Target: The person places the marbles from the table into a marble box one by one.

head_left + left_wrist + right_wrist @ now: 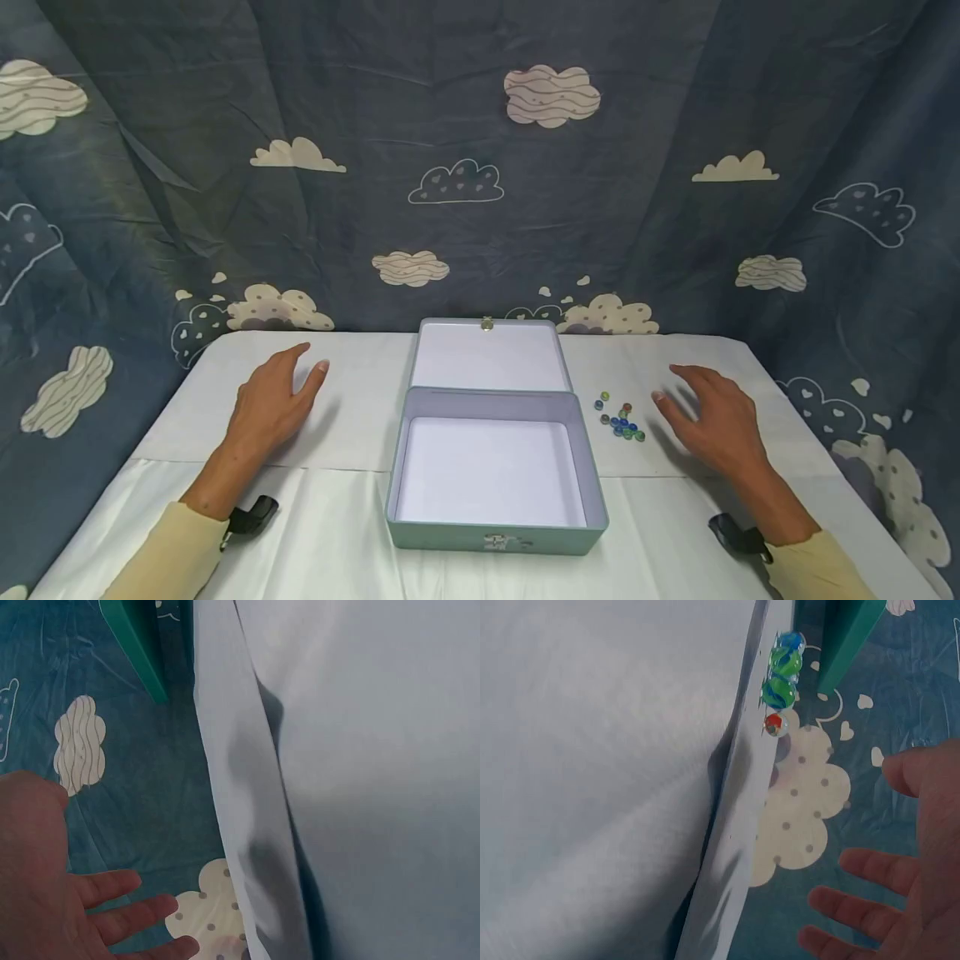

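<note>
A green metal box (491, 537) with its lid (491, 357) swung back stands in the middle of the table in the head view; its white inside holds nothing. Several glass marbles (627, 426), blue, green and one reddish, lie in a loose group to the right of the box. My right hand (716, 421) hovers just right of the marbles, fingers relaxed and holding nothing. To the left of the box, my left hand (270, 400) is held over the cloth, thumb apart from the fingers, also without anything in it. The right wrist view shows a few marbles (780, 691) beyond the hand.
White cloth (330, 517) with a crease across it covers the table. Behind it hangs a dark blue curtain (360, 225) with printed clouds. A small clasp (487, 324) sits at the lid's far edge. Black wrist cameras (253, 515) are strapped at both cuffs.
</note>
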A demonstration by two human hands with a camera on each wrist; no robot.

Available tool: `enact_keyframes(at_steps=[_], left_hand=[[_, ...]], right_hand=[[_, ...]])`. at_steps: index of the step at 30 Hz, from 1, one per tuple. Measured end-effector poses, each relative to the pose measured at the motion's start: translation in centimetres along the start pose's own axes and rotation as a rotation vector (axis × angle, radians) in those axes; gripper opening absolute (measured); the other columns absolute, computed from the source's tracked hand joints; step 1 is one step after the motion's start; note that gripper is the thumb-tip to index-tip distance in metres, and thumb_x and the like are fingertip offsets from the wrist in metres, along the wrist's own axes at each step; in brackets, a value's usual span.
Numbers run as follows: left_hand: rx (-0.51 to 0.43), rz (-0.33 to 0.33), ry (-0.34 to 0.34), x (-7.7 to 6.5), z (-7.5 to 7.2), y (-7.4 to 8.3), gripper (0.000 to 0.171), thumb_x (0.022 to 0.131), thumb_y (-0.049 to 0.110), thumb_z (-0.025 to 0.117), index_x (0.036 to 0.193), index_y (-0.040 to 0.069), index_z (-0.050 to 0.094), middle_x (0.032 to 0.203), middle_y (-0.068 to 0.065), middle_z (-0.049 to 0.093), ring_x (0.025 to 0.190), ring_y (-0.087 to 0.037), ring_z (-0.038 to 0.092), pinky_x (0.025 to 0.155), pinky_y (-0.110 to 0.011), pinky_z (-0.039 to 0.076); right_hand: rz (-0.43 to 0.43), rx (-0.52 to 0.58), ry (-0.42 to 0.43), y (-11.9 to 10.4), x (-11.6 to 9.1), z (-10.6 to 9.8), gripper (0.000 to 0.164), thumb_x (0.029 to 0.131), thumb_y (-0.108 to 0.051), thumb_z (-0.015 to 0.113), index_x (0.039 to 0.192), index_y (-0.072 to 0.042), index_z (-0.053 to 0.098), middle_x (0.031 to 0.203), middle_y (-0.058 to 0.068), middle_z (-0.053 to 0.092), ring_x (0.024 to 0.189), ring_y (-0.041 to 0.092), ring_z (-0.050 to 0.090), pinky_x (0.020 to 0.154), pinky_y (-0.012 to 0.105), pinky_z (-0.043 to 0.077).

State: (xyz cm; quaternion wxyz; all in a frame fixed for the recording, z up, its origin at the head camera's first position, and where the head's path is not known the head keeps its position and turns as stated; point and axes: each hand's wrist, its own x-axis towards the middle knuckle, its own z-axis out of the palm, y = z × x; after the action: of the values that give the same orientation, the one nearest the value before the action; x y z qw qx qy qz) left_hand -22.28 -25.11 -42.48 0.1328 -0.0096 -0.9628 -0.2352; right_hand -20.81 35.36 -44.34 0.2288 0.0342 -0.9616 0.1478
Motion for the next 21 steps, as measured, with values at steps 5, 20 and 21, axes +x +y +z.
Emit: enact_keyframes(at_steps=[5, 20, 21], left_hand=[[-0.044, 0.023, 0.0, -0.2, 0.1, 0.7, 0.073, 0.111, 0.057, 0.04, 0.155, -0.001, 0.048, 0.154, -0.029, 0.05, 0.142, -0.051, 0.045, 0.112, -0.071, 0.034], [-0.124, 0.062, -0.063, -1.0, 1.0, 2.8, 0.069, 0.111, 0.056, 0.042, 0.153, 0.003, 0.051, 0.149, -0.022, 0.057, 0.141, -0.044, 0.05, 0.114, -0.062, 0.037], [-0.127, 0.061, -0.066, -1.1, 1.1, 2.9, 0.069, 0.111, 0.056, 0.042, 0.153, 0.003, 0.051, 0.149, -0.022, 0.058, 0.141, -0.044, 0.051, 0.114, -0.062, 0.037]], right_hand=[[0.005, 0.02, -0.011, -0.5, -0.1, 0.0, 0.056, 0.1, -0.04, 0.067, 0.14, -0.001, 0.061, 0.142, 0.031, 0.056, 0.131, 0.055, 0.048, 0.105, 0.077, 0.032], [0.003, 0.05, -0.05, -1.7, -0.3, -0.2, 0.052, 0.1, -0.036, 0.069, 0.136, 0.001, 0.064, 0.137, 0.03, 0.058, 0.128, 0.053, 0.05, 0.106, 0.073, 0.038], [0.004, 0.055, -0.058, -1.9, -0.3, -0.2, 0.052, 0.1, -0.036, 0.07, 0.136, 0.001, 0.063, 0.137, 0.03, 0.058, 0.129, 0.053, 0.05, 0.106, 0.073, 0.038]])
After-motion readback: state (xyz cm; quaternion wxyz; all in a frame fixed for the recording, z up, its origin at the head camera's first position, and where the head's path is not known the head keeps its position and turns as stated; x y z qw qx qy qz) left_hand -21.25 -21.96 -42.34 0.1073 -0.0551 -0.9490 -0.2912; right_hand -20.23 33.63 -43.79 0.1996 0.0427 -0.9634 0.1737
